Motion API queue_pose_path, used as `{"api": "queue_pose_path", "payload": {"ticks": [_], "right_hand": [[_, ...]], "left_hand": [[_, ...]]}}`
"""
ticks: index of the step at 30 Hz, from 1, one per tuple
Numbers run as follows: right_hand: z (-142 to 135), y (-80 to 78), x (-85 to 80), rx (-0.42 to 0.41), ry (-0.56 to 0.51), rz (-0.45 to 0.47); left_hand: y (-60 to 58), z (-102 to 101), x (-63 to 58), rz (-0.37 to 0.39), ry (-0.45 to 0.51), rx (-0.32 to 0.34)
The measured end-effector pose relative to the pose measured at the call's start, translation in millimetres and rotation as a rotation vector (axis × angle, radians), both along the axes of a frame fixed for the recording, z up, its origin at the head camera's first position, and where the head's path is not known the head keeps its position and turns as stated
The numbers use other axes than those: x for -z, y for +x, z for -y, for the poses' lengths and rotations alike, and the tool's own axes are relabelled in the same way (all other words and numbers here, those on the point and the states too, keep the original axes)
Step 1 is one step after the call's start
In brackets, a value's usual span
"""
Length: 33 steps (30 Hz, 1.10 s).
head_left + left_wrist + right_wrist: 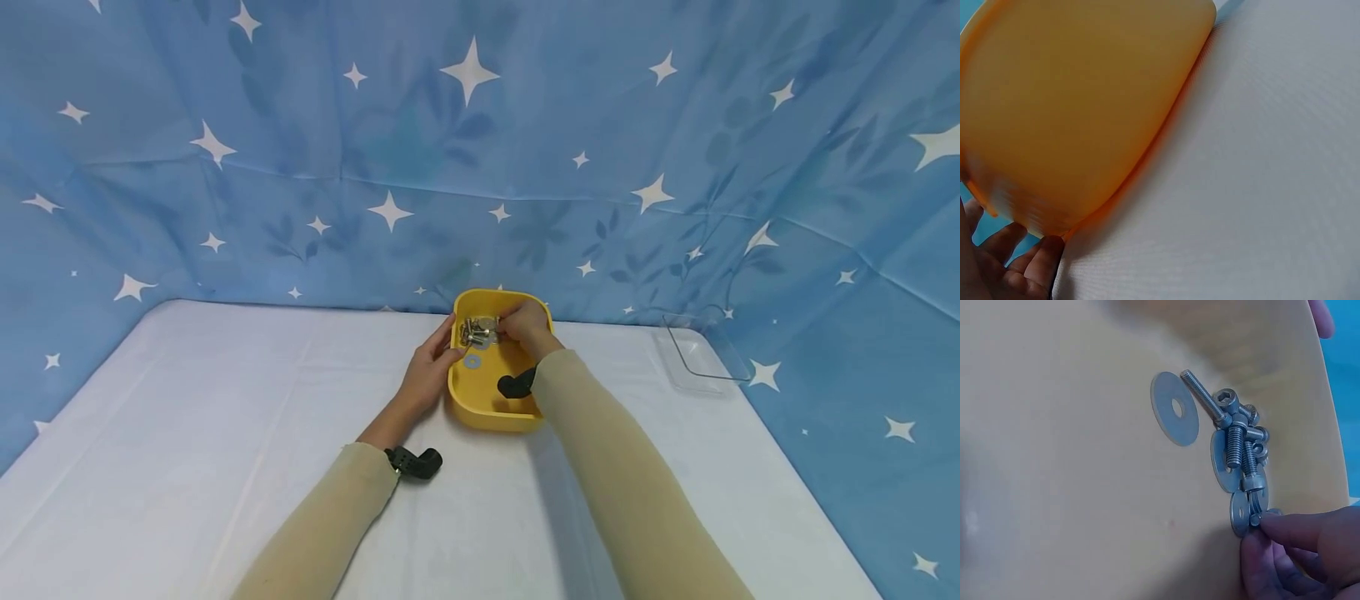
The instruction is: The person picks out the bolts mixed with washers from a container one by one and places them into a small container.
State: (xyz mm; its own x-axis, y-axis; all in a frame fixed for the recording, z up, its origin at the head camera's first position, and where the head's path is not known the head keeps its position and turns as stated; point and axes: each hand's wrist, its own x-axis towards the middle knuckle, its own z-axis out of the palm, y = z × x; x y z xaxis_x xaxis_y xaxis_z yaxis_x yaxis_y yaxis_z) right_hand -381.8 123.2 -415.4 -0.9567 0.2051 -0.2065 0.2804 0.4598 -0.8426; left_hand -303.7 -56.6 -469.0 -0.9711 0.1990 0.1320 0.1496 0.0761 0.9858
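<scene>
A yellow plastic bin point(495, 422) stands on the white table, with metal hardware gathered at its far left end. My left hand point(427, 371) holds the bin's left wall, thumb at the rim and fingers along the outside. Inside the bin, my right hand point(527, 323) reaches to the far end. In the right wrist view its thumb and fingers pinch a small bolt point(1255, 520), partly hidden by the fingertips. Beside it lie several socket-head bolts point(1235, 447) in a pile over flat washers point(1225, 475). One large washer point(1161, 412) lies slightly apart on the bin floor.
A clear plastic tray point(701, 385) sits at the table's far right edge, a transparent panel leaning over it. A blue star-patterned curtain point(390, 125) hangs behind the white tabletop point(187, 433). Black wrist cameras point(420, 463) are strapped to both wrists.
</scene>
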Motion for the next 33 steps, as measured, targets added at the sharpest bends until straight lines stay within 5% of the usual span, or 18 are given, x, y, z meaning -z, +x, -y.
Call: {"api": "queue_pose_path", "payload": {"ticks": [10,19,33], "right_hand": [[0.9,1.1,2.3,-0.035,0.016,-0.001],[-1.4,2.6,7.6,-0.027,-0.110,-0.004],[1.2,5.8,4.8,-0.048,-0.092,0.010]], "left_hand": [[-1.6,0.4,0.8,-0.017,-0.006,-0.008],[-0.3,-0.8,0.6,-0.024,-0.009,-0.014],[-1.5,0.3,0.5,-0.040,0.005,-0.010]]}}
